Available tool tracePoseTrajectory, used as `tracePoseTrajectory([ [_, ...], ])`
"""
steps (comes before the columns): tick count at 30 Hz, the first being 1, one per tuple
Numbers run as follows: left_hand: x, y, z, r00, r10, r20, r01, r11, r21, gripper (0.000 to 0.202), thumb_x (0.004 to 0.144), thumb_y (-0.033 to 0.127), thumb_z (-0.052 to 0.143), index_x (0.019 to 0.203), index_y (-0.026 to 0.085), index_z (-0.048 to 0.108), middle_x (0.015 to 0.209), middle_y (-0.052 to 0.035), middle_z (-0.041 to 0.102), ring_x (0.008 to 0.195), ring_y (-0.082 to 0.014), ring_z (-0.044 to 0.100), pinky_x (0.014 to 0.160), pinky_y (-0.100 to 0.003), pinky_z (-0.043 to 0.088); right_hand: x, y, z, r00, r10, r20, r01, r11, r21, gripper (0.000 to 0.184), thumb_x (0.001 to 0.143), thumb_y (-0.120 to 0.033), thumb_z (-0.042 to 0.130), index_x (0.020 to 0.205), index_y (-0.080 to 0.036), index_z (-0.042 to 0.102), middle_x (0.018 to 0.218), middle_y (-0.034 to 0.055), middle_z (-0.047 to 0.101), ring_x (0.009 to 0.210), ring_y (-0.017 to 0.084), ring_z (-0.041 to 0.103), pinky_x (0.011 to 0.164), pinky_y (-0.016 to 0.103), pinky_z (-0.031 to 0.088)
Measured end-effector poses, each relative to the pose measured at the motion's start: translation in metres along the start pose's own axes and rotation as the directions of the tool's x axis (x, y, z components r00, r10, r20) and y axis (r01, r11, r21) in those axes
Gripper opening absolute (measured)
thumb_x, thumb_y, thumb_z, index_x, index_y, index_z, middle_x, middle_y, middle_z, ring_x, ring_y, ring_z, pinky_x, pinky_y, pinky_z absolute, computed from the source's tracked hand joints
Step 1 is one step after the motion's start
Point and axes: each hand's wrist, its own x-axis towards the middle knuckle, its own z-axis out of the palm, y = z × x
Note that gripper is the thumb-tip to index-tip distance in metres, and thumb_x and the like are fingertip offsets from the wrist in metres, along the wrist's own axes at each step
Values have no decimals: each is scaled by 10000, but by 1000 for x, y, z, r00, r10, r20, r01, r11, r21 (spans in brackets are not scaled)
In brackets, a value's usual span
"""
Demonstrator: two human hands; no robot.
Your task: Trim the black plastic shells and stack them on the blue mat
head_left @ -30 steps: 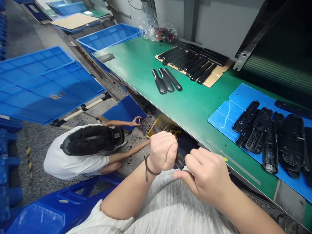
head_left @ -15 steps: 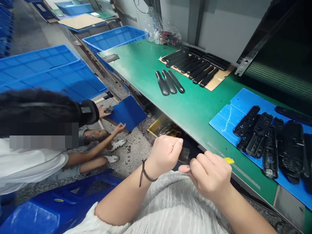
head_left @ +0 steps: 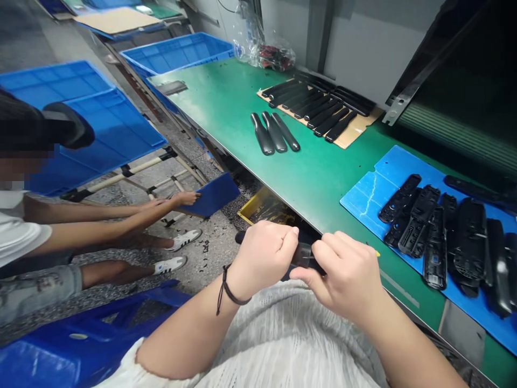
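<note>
My left hand [head_left: 269, 250] is closed around a dark glossy plastic piece [head_left: 302, 253]. Part of it shows between my two hands, over my lap at the bench's front edge. A black rounded end [head_left: 240, 237] sticks out on the other side of that hand. Wrapped in a fist, my right hand [head_left: 347, 269] has its thumb stretched towards the dark piece. Behind its knuckles pokes the yellow end of a thin tool [head_left: 377, 253]; the rest of the tool is hidden by the fingers.
On the green bench [head_left: 226, 108] lie three grey-black handle-shaped parts [head_left: 269, 134] and a row of black ones on cardboard [head_left: 349, 139]. Black shells [head_left: 434, 248] cover a blue sheet [head_left: 359, 188]. A yellow bin [head_left: 246, 213] sits below. To the left, a co-worker [head_left: 100, 226] holds a blue panel [head_left: 220, 194].
My right hand has come closer to my left, and less of the yellow end shows. The co-worker has leaned back leftward, hands now at the blue panel. The view has shifted slightly.
</note>
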Motion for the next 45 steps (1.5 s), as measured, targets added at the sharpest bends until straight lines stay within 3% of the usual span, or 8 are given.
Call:
tracePoseTrajectory([
  [12, 9, 3, 15, 973, -167, 160, 208, 937, -282, 506, 1028, 347, 347, 543, 203, 375, 525, 9, 450, 526, -129, 383, 571, -342, 230, -10, 7, 22, 971, -109, -213, 37, 948, -317, 486, 1063, -493, 513, 667, -212, 483, 592, -10, 394, 632, 165, 277, 603, 353, 154],
  [17, 12, -3, 19, 962, -206, 181, 261, 889, -377, 521, 1032, 387, 359, 544, 205, 387, 521, 10, 439, 525, -133, 397, 556, -333, 244, -14, 14, 27, 957, -171, -234, 141, 980, -140, 285, 1051, -341, 562, 798, -210, 561, 599, -18, 422, 624, 160, 315, 601, 350, 176],
  [20, 11, -5, 16, 971, -205, 119, 231, 930, -286, 525, 1033, 381, 360, 538, 209, 352, 521, 8, 420, 520, -136, 380, 551, -332, 227, -14, 16, 19, 987, -60, -150, 70, 996, 57, 141, 1059, -245, 503, 968, -186, 594, 698, 5, 519, 660, 159, 388, 608, 325, 244],
  [26, 4, 1, 8, 990, -135, -30, 137, 987, 86, 525, 1030, 361, 372, 530, 201, 376, 506, -5, 461, 488, -141, 370, 563, -339, 175, -2, 16, 2, 997, 28, 73, -30, 999, 34, 537, 1063, -641, 388, 861, -184, 587, 743, 29, 542, 684, 170, 435, 595, 331, 250],
  [34, 9, 1, 12, 985, -174, -15, 174, 979, 108, 510, 1033, 333, 360, 542, 201, 407, 528, -20, 525, 501, -150, 413, 571, -332, 189, -7, 18, 12, 993, -113, -33, 104, 973, -205, 488, 1048, -513, 548, 667, -212, 494, 625, 1, 454, 638, 163, 330, 586, 355, 173],
  [40, 9, -1, 13, 974, -208, 95, 217, 970, -106, 578, 1079, 417, 298, 562, 200, 437, 560, -26, 562, 532, -145, 480, 564, -309, 278, -17, 16, 27, 994, -16, -107, 23, 998, 65, 338, 1046, -306, 585, 725, -208, 547, 636, -14, 464, 630, 146, 347, 584, 328, 222],
  [43, 3, -4, 9, 958, -64, 281, 157, 934, -322, 619, 1086, 565, 249, 638, 201, 471, 565, -11, 576, 540, -141, 524, 576, -286, 360, -16, 15, 25, 996, 66, -62, -45, 958, 285, 278, 1061, -264, 537, 791, -205, 562, 672, -15, 491, 636, 134, 395, 602, 301, 294],
  [45, -2, -7, 6, 909, 33, 415, 176, 873, -455, 581, 1069, 630, 271, 757, 203, 511, 573, 2, 601, 532, -147, 581, 561, -272, 407, -14, 16, 21, 991, 119, -52, -92, 923, 373, 253, 1062, -245, 519, 815, -208, 554, 677, -22, 478, 627, 128, 404, 602, 290, 315],
])
